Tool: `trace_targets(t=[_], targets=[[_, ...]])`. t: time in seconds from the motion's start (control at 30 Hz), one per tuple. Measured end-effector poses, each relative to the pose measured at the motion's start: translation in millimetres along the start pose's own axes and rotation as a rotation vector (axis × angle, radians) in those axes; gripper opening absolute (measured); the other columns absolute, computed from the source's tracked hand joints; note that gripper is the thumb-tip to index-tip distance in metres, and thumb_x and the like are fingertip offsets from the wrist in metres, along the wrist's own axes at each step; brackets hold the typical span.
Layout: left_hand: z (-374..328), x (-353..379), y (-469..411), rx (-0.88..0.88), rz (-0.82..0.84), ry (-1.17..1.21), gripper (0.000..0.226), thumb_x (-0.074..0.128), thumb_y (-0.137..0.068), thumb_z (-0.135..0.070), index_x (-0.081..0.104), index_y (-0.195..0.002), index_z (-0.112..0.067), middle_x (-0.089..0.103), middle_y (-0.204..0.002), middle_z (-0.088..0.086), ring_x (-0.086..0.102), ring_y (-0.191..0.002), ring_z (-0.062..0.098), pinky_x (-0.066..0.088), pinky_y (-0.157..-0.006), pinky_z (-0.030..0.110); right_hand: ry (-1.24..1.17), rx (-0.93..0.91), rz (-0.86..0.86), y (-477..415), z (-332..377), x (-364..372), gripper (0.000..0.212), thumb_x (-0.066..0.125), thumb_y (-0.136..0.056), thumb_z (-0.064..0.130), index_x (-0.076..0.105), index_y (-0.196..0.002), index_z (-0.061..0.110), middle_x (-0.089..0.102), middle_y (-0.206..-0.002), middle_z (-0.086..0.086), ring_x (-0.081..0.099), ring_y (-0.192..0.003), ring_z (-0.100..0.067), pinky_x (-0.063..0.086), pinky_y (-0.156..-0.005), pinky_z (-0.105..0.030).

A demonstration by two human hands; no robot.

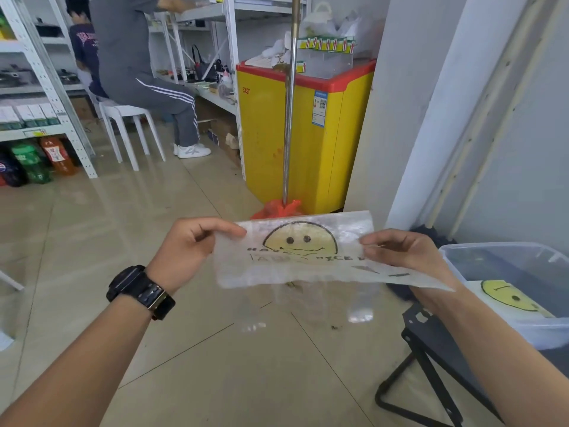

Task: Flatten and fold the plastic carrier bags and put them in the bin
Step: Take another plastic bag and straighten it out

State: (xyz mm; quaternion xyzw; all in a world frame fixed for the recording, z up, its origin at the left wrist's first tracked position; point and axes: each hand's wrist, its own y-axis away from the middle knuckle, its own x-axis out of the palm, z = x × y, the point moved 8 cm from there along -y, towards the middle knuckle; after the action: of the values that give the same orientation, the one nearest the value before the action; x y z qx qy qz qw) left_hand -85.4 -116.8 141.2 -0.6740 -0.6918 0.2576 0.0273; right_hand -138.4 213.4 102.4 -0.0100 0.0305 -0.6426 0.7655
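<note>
Carrier bag (295, 257), folded, pinched in our left grip (191, 248) and right grip (409, 254); bin (498, 245) at four o'clock holds another.

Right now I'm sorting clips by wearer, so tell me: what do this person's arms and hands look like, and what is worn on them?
The left forearm and right forearm are bare, with no sleeves in view. The left hand and right hand wear no gloves, and no rings show. A chunky black watch is strapped just above the left hand.
</note>
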Motion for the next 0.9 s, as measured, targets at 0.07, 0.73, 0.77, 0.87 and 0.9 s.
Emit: trace_targets(t=[0.07, 0.73, 0.77, 0.87, 0.9], targets=[[7, 0, 0, -0.133, 0.000, 0.105, 0.043, 0.035, -0.088, 0.016, 0.075, -0.091, 0.000, 0.076, -0.086, 0.002, 0.068, -0.070, 0.002, 0.048, -0.063, 0.009, 0.011, -0.035, -0.013, -1, 4, -3, 0.014, 0.080, -0.070, 0.004, 0.081, -0.078, 0.016, 0.076, -0.084, -0.011, 0.069, -0.069, -0.022, 0.060, -0.063, -0.024], [33, 73, 5, -0.206, 0.419, -0.118, 0.007, 0.064, -0.092, -0.013, 0.070, -0.088, -0.015, 0.076, -0.087, 0.002, 0.068, -0.080, 0.010, 0.051, -0.077, 0.025, 0.313, -0.182, 0.163, 16, 15, 24, 0.011, 0.075, -0.087, 0.015, 0.076, -0.097, 0.020, 0.061, -0.101, -0.036, 0.051, -0.071, -0.036, 0.041, -0.070, -0.043], [32, 73, 5, -0.202, 0.412, -0.119, 0.007, 0.064, -0.092, -0.014, 0.070, -0.089, -0.016, 0.076, -0.087, 0.001, 0.068, -0.080, 0.010, 0.051, -0.077, 0.026, 0.320, -0.200, 0.162, 17, 15, 26, 0.011, 0.074, -0.088, 0.013, 0.077, -0.096, 0.020, 0.061, -0.100, -0.036, 0.051, -0.070, -0.038, 0.039, -0.071, -0.041], [29, 80, 6, -0.200, 0.397, -0.100, 0.007, 0.069, -0.089, -0.021, 0.070, -0.093, -0.016, 0.076, -0.090, 0.001, 0.068, -0.077, 0.012, 0.052, -0.070, 0.028, 0.294, -0.228, 0.110, 20, 18, 26, 0.016, 0.072, -0.088, 0.002, 0.078, -0.091, 0.017, 0.072, -0.093, -0.014, 0.055, -0.072, -0.030, 0.043, -0.073, -0.029], [27, 83, 7, -0.200, 0.388, -0.085, 0.008, 0.070, -0.088, -0.021, 0.069, -0.094, -0.015, 0.076, -0.090, 0.001, 0.067, -0.074, 0.013, 0.052, -0.066, 0.028, 0.285, -0.219, 0.096, 21, 19, 27, 0.017, 0.071, -0.088, 0.000, 0.077, -0.090, 0.015, 0.075, -0.090, -0.003, 0.057, -0.071, -0.020, 0.045, -0.071, -0.023]])
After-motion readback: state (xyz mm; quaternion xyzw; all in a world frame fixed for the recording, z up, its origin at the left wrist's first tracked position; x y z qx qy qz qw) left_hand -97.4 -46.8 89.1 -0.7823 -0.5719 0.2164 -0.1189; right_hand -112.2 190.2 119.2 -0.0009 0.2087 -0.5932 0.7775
